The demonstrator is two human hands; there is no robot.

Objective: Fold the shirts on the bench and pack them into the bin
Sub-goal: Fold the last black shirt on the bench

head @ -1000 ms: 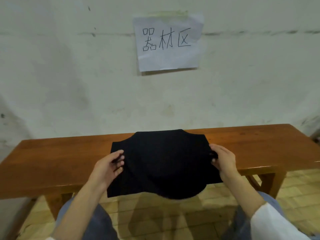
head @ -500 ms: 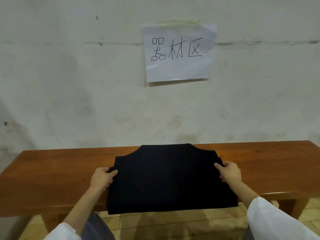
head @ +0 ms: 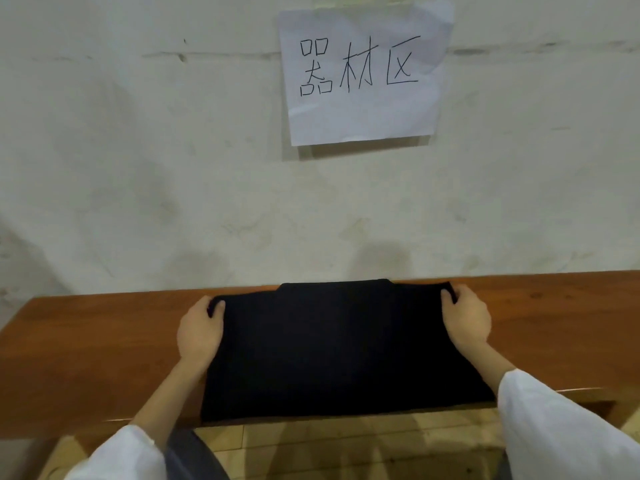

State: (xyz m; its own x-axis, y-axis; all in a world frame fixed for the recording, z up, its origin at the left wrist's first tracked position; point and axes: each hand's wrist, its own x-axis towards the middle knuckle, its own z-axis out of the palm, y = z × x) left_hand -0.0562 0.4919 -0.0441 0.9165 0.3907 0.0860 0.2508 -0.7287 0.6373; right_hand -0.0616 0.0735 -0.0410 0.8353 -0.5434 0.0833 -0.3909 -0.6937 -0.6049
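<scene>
The black shirt [head: 346, 348] lies folded flat on the table [head: 86, 358], filling the whole span between the two grips. Its near edge reaches the table's front edge on the person's side of both grips. Its far edge, with a raised middle section, runs just beyond the fingertips and close to the wall [head: 138, 168]. The left grip [head: 201, 329] holds the shirt's far left corner, with the fingers curled round the cloth and the heel of the hand lying along the shirt's left side. The right grip [head: 467, 320] holds the far right corner in the same way, its fingers curled over a small bunched fold of fabric. Bare forearms lead back from both grips to a white left sleeve [head: 121, 455] and a white right sleeve [head: 561, 431] at the bottom of the view. The brown wooden table stretches well out to the left of the left grip and to the right of the right grip. Below and nearer than the grips there is a tiled floor [head: 329, 448]. High on the wall beyond the grips, roughly between them, hangs a paper sign [head: 363, 71] with three handwritten characters.
</scene>
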